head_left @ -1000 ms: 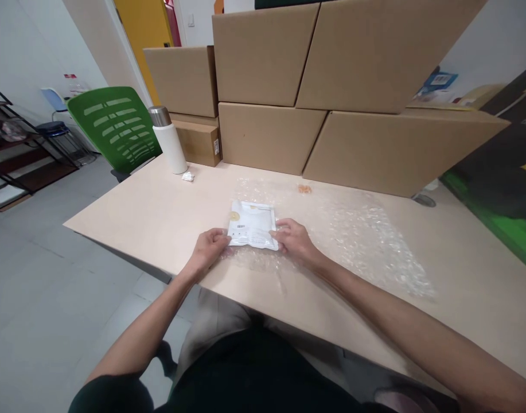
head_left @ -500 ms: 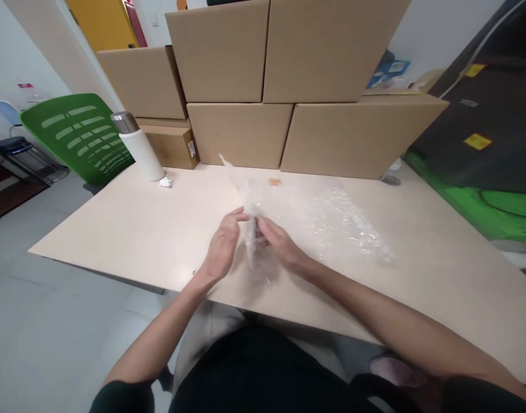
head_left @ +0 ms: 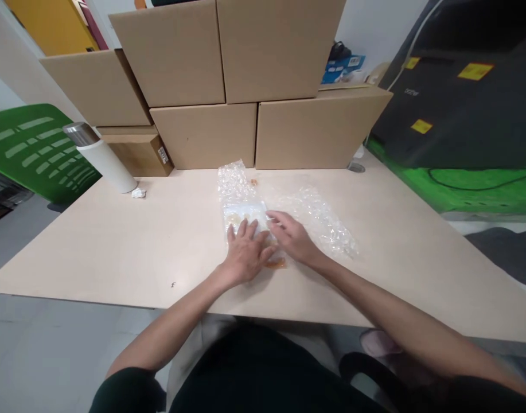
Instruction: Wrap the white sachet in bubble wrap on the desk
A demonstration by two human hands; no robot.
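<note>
A flat, pale, partly see-through packet (head_left: 256, 208) lies on bubble wrap near the middle of the table. My left hand (head_left: 245, 255) presses down on it with fingers spread, palm toward the table. At the packet's right edge, my right hand (head_left: 292, 238) has its fingers bent round a fold of the wrap; its thumb is hidden. Clear bubble wrap (head_left: 230, 180) sticks out beyond the packet, and more wrap (head_left: 327, 223) lies crumpled to the right. An orange-brown strip (head_left: 275, 264) shows under the near edge, beside my left thumb.
Cardboard boxes (head_left: 202, 135) are stacked along the table's back edge. A white bottle with a metal cap (head_left: 108, 166) stands at the back left, near a crumpled white scrap (head_left: 139, 193). A small orange-brown bit (head_left: 254, 182) lies behind the wrap. A green chair (head_left: 34, 155) is at left.
The packet and wrap, held upright between both hands before, now lie flat on the table. My left hand has turned palm down onto them. The view has shifted right.
</note>
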